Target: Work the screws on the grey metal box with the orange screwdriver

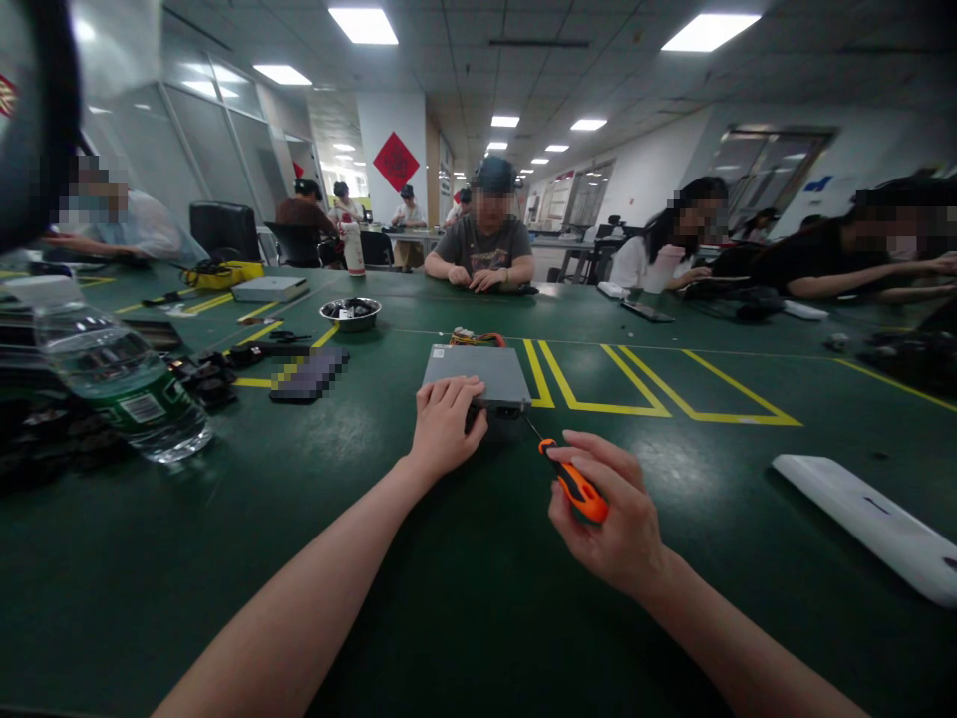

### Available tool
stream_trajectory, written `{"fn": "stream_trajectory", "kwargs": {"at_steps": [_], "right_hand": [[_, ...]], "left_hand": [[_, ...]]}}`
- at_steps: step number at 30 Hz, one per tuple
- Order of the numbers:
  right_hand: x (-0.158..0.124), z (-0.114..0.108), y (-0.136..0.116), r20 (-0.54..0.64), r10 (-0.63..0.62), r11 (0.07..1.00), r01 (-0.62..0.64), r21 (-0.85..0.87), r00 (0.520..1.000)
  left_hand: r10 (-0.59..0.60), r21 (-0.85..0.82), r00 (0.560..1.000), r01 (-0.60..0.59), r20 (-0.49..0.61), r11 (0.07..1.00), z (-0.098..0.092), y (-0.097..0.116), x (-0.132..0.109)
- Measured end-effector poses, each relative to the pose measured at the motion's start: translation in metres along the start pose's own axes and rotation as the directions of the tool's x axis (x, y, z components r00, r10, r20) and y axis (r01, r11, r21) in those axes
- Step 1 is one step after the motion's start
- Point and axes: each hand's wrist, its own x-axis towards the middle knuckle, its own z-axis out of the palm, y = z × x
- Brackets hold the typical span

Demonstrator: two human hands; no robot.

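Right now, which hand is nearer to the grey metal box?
Left. The left hand rests on the box; the right hand, holding the screwdriver, is apart, to its right.

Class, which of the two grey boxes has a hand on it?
The nearer grey box, with coloured wires behind it: the left hand rests on it; the farther box lies untouched.

Wearer's bare hands (pixel 449 424): two
Orange-and-black-handled screwdriver (pixel 581 491): one
Flat grey rectangular metal boxes (pixel 478 367): two, one near, one farther back
Bundle of thin coloured wires (pixel 478 338): one
Clear plastic water bottle with green label (pixel 112 359): one
Round shiny metal bowl (pixel 351 323): one
Long white rounded plastic object (pixel 859 519): one
White bottle with red markings (pixel 354 251): one
Pale pink tumbler (pixel 664 270): one
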Motion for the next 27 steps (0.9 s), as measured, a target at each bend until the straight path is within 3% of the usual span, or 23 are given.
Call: {"fn": "stream_trajectory", "kwargs": {"at_steps": [3,7,10,15,21,27], "right_hand": [[0.004,-0.006,0.001,-0.023,0.019,1.0,-0.019,0.001,1.0],[0.009,-0.013,0.004,-0.028,0.078,0.985,-0.082,-0.149,0.997],[0.009,-0.012,0.005,-0.068,0.136,0.984,-0.142,-0.108,0.988],[0.008,-0.008,0.001,-0.053,0.0,0.999,-0.003,-0.052,0.999],[0.008,-0.008,0.001,-0.03,0.036,0.985,-0.04,-0.167,0.999],[0.005,-0.004,0.002,-0.036,0.032,0.994,-0.035,-0.104,0.999]], "left_hand": [[-0.01,-0.003,1.0,0.01,0.007,1.0,0.0,0.0,0.0],[-0.017,-0.018,1.0,0.017,0.015,1.0,-0.001,0.001,0.001],[-0.012,-0.025,1.0,0.012,0.013,1.0,-0.001,0.001,0.0],[-0.008,-0.024,1.0,0.008,0.004,1.0,-0.001,0.0,0.0],[-0.012,-0.022,1.0,0.012,-0.008,1.0,0.0,-0.001,0.001],[-0.002,-0.023,1.0,0.002,-0.012,1.0,0.0,0.0,0.001]]}}
